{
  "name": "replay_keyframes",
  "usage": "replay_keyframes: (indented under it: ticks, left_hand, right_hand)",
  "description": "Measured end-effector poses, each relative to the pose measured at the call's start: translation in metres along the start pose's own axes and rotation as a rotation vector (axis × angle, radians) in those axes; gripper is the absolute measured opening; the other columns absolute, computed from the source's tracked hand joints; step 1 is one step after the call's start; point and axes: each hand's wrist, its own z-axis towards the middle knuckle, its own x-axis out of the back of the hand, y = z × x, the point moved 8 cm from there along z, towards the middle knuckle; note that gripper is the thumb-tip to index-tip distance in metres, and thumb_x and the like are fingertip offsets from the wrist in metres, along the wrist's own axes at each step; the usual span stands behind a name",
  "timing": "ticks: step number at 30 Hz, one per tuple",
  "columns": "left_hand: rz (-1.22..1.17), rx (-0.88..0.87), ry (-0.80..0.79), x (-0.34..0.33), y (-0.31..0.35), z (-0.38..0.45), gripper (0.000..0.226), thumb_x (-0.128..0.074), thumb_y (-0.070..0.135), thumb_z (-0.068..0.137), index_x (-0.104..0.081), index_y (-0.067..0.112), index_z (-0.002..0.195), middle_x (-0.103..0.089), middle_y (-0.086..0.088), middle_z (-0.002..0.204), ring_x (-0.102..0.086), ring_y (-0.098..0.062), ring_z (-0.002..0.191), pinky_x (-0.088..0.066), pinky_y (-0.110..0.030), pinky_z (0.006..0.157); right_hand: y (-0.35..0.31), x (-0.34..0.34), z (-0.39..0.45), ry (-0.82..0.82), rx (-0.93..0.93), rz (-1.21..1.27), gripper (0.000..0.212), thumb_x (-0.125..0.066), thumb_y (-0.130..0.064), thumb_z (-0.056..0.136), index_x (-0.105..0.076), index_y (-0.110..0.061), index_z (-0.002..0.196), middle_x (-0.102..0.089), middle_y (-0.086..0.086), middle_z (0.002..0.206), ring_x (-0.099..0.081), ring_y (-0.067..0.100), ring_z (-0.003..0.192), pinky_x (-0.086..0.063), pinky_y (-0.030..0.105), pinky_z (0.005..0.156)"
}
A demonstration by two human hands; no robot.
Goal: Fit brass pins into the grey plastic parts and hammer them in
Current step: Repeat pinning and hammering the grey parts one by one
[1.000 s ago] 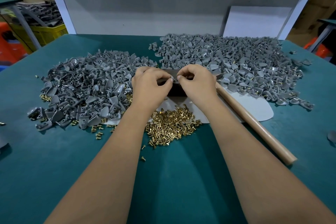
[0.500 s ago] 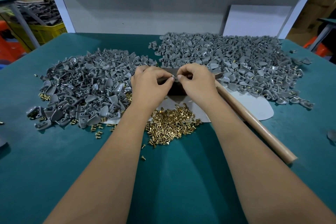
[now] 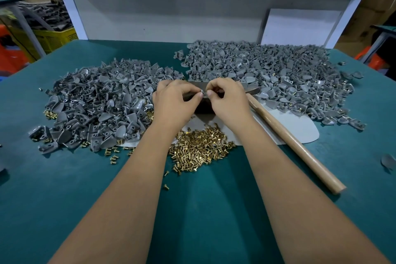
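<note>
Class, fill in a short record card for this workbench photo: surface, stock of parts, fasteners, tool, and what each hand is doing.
Surface: teal table mat
Parts: two heaps of grey plastic parts, left and right
Fasteners: pile of small brass pins
Tool: wooden-handled hammer, lying unheld
Left hand: pinches a small grey part
Right hand: fingertips pinched at the same part

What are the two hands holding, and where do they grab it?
Both the left hand and right hand pinch one small grey plastic part between fingertips, at its ends. The exact spot is too small to tell.
</note>
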Motion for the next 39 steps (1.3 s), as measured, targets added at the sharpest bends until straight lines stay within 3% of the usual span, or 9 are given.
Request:
replay_keyframes:
  ticks: [3,6,12,20,32,39]
  left_hand:
    - [-0.003,-0.002,-0.011,-0.001,0.001,0.001,0.013,-0.066,0.037,0.091,-0.075,0.033,0.099,-0.065,0.012,0.112,-0.036,-0.024,0.124,-0.028,-0.048,0.106]
    - [-0.002,0.007,-0.018,-0.002,0.000,0.001,0.013,-0.065,0.038,0.091,-0.075,0.034,0.099,-0.064,0.013,0.112,-0.035,-0.024,0.124,-0.027,-0.046,0.106]
    - [-0.002,-0.005,-0.017,-0.001,0.001,0.002,0.011,-0.065,0.037,0.091,-0.075,0.035,0.096,-0.064,0.013,0.109,-0.035,-0.022,0.123,-0.029,-0.046,0.105]
    - [0.007,-0.004,-0.012,-0.001,0.001,0.001,0.012,-0.065,0.037,0.091,-0.075,0.035,0.097,-0.064,0.012,0.109,-0.037,-0.024,0.124,-0.029,-0.047,0.105]
    - [0.003,0.038,-0.037,-0.006,0.000,0.001,0.014,-0.063,0.035,0.093,-0.073,0.035,0.103,-0.061,0.013,0.116,-0.033,-0.023,0.124,-0.026,-0.045,0.107]
    - [0.059,-0.009,-0.015,-0.004,0.001,0.002,0.012,-0.063,0.039,0.092,-0.073,0.036,0.097,-0.063,0.017,0.112,-0.033,-0.020,0.124,-0.018,-0.035,0.093]
  right_hand:
    - [0.005,0.002,0.001,-0.033,-0.056,0.192,0.020,-0.054,-0.009,0.091,-0.067,-0.024,0.084,-0.066,-0.006,0.094,-0.056,0.014,0.096,-0.044,0.029,0.079]
    - [0.009,0.007,0.004,-0.017,-0.136,0.311,0.023,-0.051,-0.009,0.092,-0.070,-0.020,0.088,-0.068,-0.006,0.092,-0.060,0.010,0.091,-0.046,0.027,0.077]
    - [0.001,0.005,0.008,-0.003,-0.043,0.097,0.013,-0.064,-0.024,0.088,-0.064,-0.026,0.075,-0.061,-0.013,0.073,-0.058,0.009,0.075,-0.046,0.029,0.068]
    - [0.002,0.003,0.007,0.056,-0.087,0.008,0.025,-0.067,-0.025,0.087,-0.056,-0.031,0.065,-0.063,-0.006,0.077,-0.060,0.019,0.078,-0.053,0.041,0.075]
    - [-0.001,0.003,0.009,0.079,-0.156,-0.044,0.023,-0.068,-0.024,0.085,-0.058,-0.027,0.065,-0.063,-0.005,0.077,-0.059,0.018,0.078,-0.050,0.032,0.068]
    - [0.007,0.005,-0.005,0.113,0.021,0.177,0.013,-0.061,-0.021,0.090,-0.068,-0.023,0.080,-0.062,-0.013,0.081,-0.055,0.014,0.093,-0.037,0.027,0.074]
